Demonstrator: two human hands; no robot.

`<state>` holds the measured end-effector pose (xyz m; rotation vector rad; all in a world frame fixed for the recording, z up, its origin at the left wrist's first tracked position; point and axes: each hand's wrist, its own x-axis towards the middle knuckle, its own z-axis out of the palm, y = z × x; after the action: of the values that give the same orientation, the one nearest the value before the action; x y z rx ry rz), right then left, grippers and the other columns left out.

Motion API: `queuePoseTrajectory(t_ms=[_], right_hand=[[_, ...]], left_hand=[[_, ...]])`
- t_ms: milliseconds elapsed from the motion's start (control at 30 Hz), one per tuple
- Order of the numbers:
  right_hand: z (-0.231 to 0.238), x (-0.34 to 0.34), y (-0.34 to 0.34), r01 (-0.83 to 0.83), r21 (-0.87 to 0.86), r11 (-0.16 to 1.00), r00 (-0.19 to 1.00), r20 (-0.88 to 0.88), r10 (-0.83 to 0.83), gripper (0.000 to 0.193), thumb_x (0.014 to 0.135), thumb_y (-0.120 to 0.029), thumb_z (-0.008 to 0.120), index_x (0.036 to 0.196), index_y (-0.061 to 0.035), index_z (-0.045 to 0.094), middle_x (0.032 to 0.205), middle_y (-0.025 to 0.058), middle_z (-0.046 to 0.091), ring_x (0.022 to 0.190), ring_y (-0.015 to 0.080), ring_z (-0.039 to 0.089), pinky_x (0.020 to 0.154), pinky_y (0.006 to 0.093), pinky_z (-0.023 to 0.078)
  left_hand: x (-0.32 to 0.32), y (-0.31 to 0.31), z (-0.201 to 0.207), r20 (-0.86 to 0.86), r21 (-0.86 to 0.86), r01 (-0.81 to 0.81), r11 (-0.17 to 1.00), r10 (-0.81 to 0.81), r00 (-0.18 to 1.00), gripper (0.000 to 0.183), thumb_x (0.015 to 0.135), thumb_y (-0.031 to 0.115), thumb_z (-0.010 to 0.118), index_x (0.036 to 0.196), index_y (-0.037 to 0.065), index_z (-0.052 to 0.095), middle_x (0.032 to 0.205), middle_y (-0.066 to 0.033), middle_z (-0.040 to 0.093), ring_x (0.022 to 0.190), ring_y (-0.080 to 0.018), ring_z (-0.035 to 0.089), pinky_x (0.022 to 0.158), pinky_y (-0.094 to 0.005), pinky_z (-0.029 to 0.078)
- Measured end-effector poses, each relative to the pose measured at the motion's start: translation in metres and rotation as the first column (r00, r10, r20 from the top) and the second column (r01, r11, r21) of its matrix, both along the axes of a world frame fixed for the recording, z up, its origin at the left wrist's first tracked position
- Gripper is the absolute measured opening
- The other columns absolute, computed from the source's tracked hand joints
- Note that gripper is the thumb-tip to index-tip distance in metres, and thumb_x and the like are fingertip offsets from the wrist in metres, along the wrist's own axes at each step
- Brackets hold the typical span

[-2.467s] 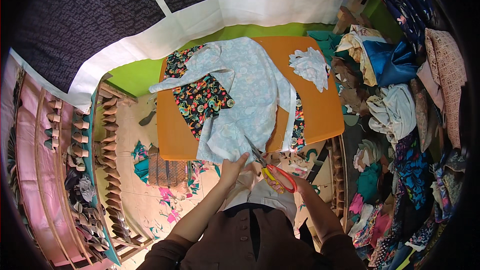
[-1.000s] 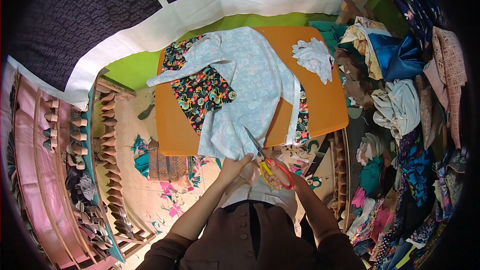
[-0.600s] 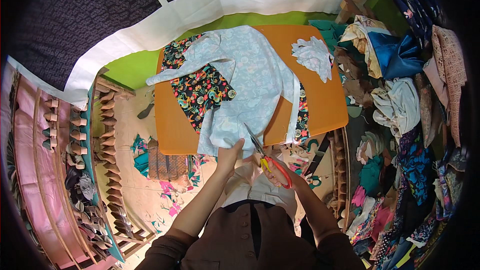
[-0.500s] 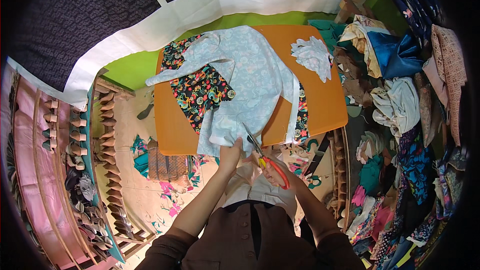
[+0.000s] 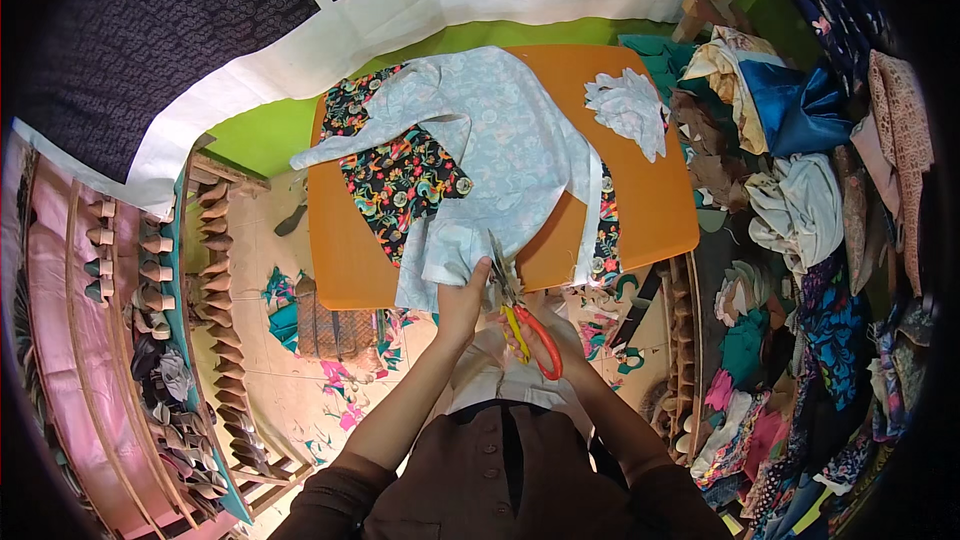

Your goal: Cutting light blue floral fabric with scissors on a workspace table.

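Head view, looking straight down on a small orange table (image 5: 650, 210).

Pale blue printed fabric (image 5: 500, 155) spread across table top, near edge hanging over table front. Beneath it, dark floral fabric (image 5: 400, 180) with buttons, showing at left and again as a strip at right edge.

Left hand (image 5: 462, 302) at near hem of pale blue fabric, fingers closed, pinching the cloth edge just left of the blades. Right hand (image 5: 545, 335) wrapped round orange-and-yellow handles of scissors (image 5: 515, 305), grip closed on them; blades pointing away, tips into the pale blue fabric at table front. Hands just beside each other, scissors between.

Crumpled white fabric scrap (image 5: 630, 110) lying on far right part of table, apart from the main piece.

Right of table: loose heap of cloth (image 5: 790, 170) — blue satin, cream, brown, teal, patterned pieces — piled on the floor, not in any visible bin. Wooden rack (image 5: 685, 360) standing between table and heap, contents unclear.

Left: long wooden shelves (image 5: 150, 290) holding rows of small brownish and grey pieces, kind not discernible. Pink cloth (image 5: 45, 270) along far left edge.

Floor below table: patterned tiles with cut scraps (image 5: 285, 295) scattered. White cloth band (image 5: 400, 10) and green strip (image 5: 260, 135) beyond table.

Brown buttoned garment (image 5: 480, 470) at lower edge, worn by the person.
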<state>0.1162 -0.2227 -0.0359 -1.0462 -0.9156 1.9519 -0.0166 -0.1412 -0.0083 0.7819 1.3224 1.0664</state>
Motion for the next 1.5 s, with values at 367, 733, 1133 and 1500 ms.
queuePoseTrajectory(t_ms=[367, 733, 1133, 1500], right_hand=[[0.003, -0.002, 0.000, -0.082, -0.244, 0.966, 0.985, -0.165, 0.042, 0.059, 0.079, -0.060, 0.038, 0.107, -0.0084, 0.038, 0.076, -0.0021, 0.037, 0.065, 0.0061, 0.036, 0.053, 0.0186, 0.034], [-0.001, -0.006, 0.002, -0.130, -0.324, 0.937, 0.957, -0.288, 0.034, 0.058, 0.072, -0.066, 0.043, 0.094, -0.0120, 0.039, 0.071, -0.0050, 0.037, 0.055, 0.0028, 0.033, 0.045, 0.0156, 0.028], [0.002, -0.009, 0.003, -0.044, -0.349, 0.936, 0.947, -0.314, -0.073, 0.049, 0.075, -0.056, 0.050, 0.093, -0.0114, 0.042, 0.070, -0.0056, 0.040, 0.053, 0.0025, 0.036, 0.045, 0.0157, 0.030], [-0.010, -0.018, -0.003, -0.065, -0.296, 0.953, 0.959, -0.284, -0.022, 0.069, 0.065, -0.073, 0.042, 0.100, -0.0130, 0.037, 0.071, -0.0061, 0.032, 0.050, 0.0016, 0.025, 0.041, 0.0135, 0.021]], left_hand=[[-0.004, -0.002, -0.004, -0.222, 0.025, 0.013, 1.000, -0.007, 0.975, 0.045, 0.081, 0.021, 0.055, 0.114, -0.007, 0.041, 0.108, -0.0145, 0.051, 0.096, -0.0194, 0.048, 0.082, -0.0277, 0.038], [-0.001, -0.003, -0.005, -0.199, 0.086, -0.022, 0.996, 0.038, 0.979, 0.046, 0.080, 0.019, 0.057, 0.114, -0.008, 0.041, 0.109, -0.0150, 0.050, 0.098, -0.0199, 0.048, 0.084, -0.0276, 0.037], [-0.001, 0.000, -0.002, -0.150, 0.064, 0.031, 0.997, -0.021, 0.989, 0.047, 0.080, 0.015, 0.057, 0.118, -0.004, 0.038, 0.112, -0.0106, 0.047, 0.100, -0.0179, 0.046, 0.084, -0.0271, 0.037], [0.000, -0.001, 0.003, -0.020, 0.047, -0.056, 0.997, 0.057, 0.998, 0.047, 0.080, 0.020, 0.057, 0.116, -0.006, 0.041, 0.112, -0.0131, 0.049, 0.101, -0.0195, 0.046, 0.086, -0.0274, 0.035]])
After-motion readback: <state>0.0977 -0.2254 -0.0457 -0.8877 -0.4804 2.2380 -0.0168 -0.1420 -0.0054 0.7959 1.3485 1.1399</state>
